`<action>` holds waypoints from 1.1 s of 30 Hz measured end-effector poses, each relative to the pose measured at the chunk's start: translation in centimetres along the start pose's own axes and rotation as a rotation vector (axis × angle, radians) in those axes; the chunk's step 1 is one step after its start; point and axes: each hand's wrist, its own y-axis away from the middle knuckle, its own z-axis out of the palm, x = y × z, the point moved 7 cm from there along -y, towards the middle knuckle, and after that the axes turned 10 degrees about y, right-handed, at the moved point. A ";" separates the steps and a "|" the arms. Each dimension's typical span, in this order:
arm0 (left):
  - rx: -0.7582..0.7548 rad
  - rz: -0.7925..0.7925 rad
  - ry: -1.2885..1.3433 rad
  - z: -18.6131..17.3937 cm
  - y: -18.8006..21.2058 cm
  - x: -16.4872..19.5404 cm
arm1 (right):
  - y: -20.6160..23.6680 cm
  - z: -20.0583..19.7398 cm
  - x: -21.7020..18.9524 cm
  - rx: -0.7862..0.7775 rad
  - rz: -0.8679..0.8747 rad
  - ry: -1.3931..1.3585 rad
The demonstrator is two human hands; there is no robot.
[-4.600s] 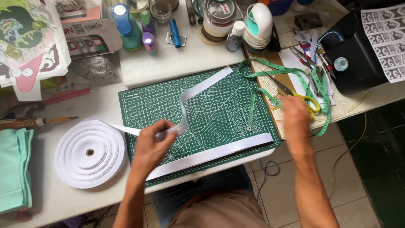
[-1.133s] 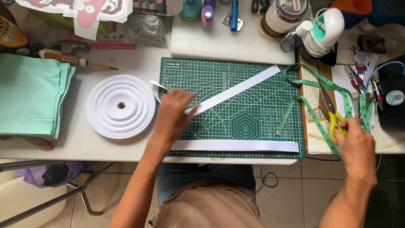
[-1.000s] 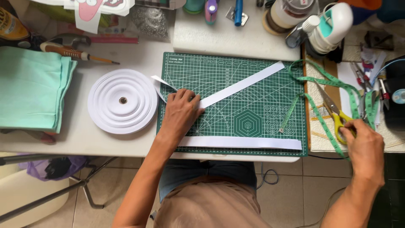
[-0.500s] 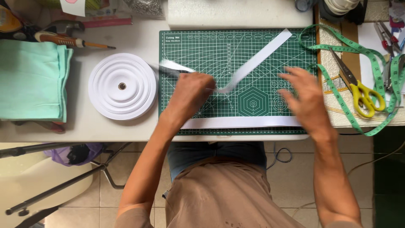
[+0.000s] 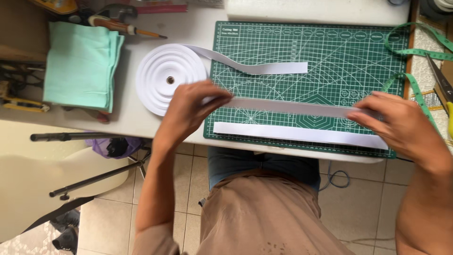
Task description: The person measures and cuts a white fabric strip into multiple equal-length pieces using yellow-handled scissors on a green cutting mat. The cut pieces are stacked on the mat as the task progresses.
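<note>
Biggest risk I can see: the white strip (image 5: 292, 107) stretched between the two hands could skew or buckle. It's a long, floppy band, so if one hand pulls harder or lifts, it'll probably drift off the grid lines of the green cutting mat (image 5: 330, 52) and end up crooked against the cut strip (image 5: 302, 134) lying just below it at 6 o'clock. The loose tail (image 5: 255, 66) coming off the white roll (image 5: 165, 78) sits up at 12 o'clock, apart from the held piece but near enough that a careless sweep could drag it across.

The left hand (image 5: 193, 111) is closed narrow on the strip's left end, fingertips pinching it at the mat's left edge, with the roll touching or just behind the knuckles at about 11 o'clock. The right hand (image 5: 396, 123) is flatter — fingers curled over the right end, pressing it down on the mat; I can't tell if the thumb is under it. So the strip runs from the left hand out at 3 o'clock straight into the right hand.

The green tape measure (image 5: 415, 89) loops just beside the right hand at 12 o'clock — could snag. Folded mint cloth (image 5: 80, 63) is well off to the left.
</note>
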 end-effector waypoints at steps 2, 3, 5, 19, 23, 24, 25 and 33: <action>-0.017 -0.027 0.106 0.1 1.5 -0.5 | 1.7 0.3 1.8 -0.086 0.075 -0.157; -0.038 -0.078 0.121 0.8 2.0 -1.0 | 2.6 0.3 2.7 -0.126 0.123 -0.231; -0.089 -0.182 0.152 2.4 3.1 -1.8 | 3.9 -0.3 2.0 -0.051 -0.079 -0.251; -0.103 -0.182 -0.084 5.1 3.1 -2.9 | 5.5 1.3 2.6 -0.092 0.360 -0.101; -0.011 -0.149 -0.156 3.7 3.6 -3.0 | 7.0 -0.8 1.6 0.160 0.252 -0.009; 0.031 -0.161 -0.150 3.2 3.9 -3.2 | 7.5 -1.4 1.6 0.220 0.227 0.011; 0.076 -0.174 -0.147 2.6 4.3 -3.3 | 7.9 -1.8 1.9 0.249 0.228 0.041; 0.418 -0.358 -0.061 1.9 8.1 -5.2 | 10.3 2.9 3.5 0.233 0.371 -0.148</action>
